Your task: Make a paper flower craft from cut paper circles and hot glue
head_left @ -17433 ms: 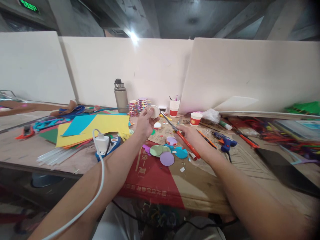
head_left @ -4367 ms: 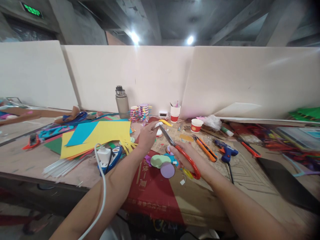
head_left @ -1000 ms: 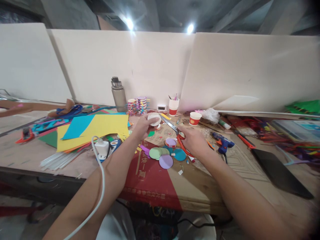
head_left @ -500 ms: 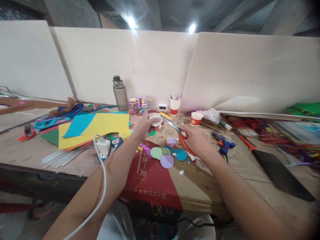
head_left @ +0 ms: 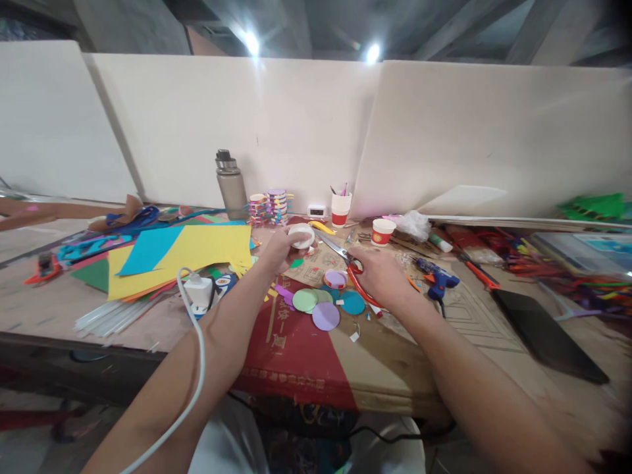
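L. hand (head_left: 279,253): fingers and thumb closed round the near-left edge of a white round piece (head_left: 299,230), held up over the bench (head_left: 29,319) with its hollow face toward the camera. Grip narrow; finger detail on the far side not visible.

R. hand (head_left: 378,273): curled round the red-orange handles of the scissors (head_left: 340,251). Blades point up and left, tips next to the rim of the white piece — contact w/ it unclear at this angle, as is the blade gap.

Below and between the hands, on red-and-brown cardboard (head_left: 296,368): a lilac-topped round piece w/ red-and-white side (head_left: 336,279), a pale green disc (head_left: 305,300), a lilac disc (head_left: 326,316) overlapping the greens, and a blue disc (head_left: 353,303) to their right.

Rear of bench, L. to R.: grey bottle (head_left: 231,191), two stacks of coloured rounds (head_left: 267,209), small white clock (head_left: 316,210), cup w/ pens (head_left: 340,210), red-and-white paper cup (head_left: 383,232).

L. side: yellow sheet (head_left: 212,250) partly under a blue one (head_left: 151,249); clear sticks (head_left: 111,318) in front; white plug (head_left: 199,291), its cable crossing the L. forearm.

R. side: blue glue gun (head_left: 438,278), then a black flat slab (head_left: 548,336).
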`<state>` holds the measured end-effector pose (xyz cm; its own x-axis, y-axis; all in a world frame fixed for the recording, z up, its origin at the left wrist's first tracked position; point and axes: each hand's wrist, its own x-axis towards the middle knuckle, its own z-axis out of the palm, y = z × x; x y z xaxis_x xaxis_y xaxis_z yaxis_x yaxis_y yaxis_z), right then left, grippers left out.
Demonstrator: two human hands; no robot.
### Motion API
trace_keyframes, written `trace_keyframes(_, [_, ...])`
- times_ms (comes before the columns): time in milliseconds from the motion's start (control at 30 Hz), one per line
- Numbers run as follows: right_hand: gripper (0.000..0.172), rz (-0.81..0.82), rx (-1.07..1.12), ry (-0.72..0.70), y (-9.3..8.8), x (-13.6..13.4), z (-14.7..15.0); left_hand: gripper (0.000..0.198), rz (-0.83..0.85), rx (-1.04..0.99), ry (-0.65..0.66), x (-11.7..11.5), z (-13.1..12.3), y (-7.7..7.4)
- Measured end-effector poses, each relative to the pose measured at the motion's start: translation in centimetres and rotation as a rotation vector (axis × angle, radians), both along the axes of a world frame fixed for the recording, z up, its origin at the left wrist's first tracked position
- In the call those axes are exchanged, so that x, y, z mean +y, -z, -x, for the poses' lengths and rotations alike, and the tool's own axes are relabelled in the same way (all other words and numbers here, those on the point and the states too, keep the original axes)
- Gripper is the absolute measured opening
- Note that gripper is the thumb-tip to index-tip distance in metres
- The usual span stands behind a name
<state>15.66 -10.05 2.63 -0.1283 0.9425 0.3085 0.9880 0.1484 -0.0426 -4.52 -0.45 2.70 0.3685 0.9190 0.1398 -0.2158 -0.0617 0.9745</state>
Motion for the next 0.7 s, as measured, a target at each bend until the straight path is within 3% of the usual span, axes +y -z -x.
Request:
trace_keyframes(200, [0.039, 0.019, 0.148, -0.008, 0.4, 0.6, -0.5, 0.030, 0.009, -0.051, 0.006, 0.4, 0.3, 0.2])
trace_keyframes(300, [0.036, 0.056, 0.173, 0.074, 1.1, 1.3, -1.2, 0.036, -0.013, -0.036, -0.016, 0.5, 0.0, 0.5])
trace_keyframes(433, [0.032, 0.142, 0.143, 0.212, 1.9, 2.2, -2.1, 0.036, -0.130, 0.188, -0.048, 0.9, -0.4, 1.5])
trace_keyframes(700, [0.032, 0.145, 0.190, 0.186, 2.3, 2.4, -2.6, 0.008, -0.411, 0.633, -0.231, 1.4, -0.7, 2.8])
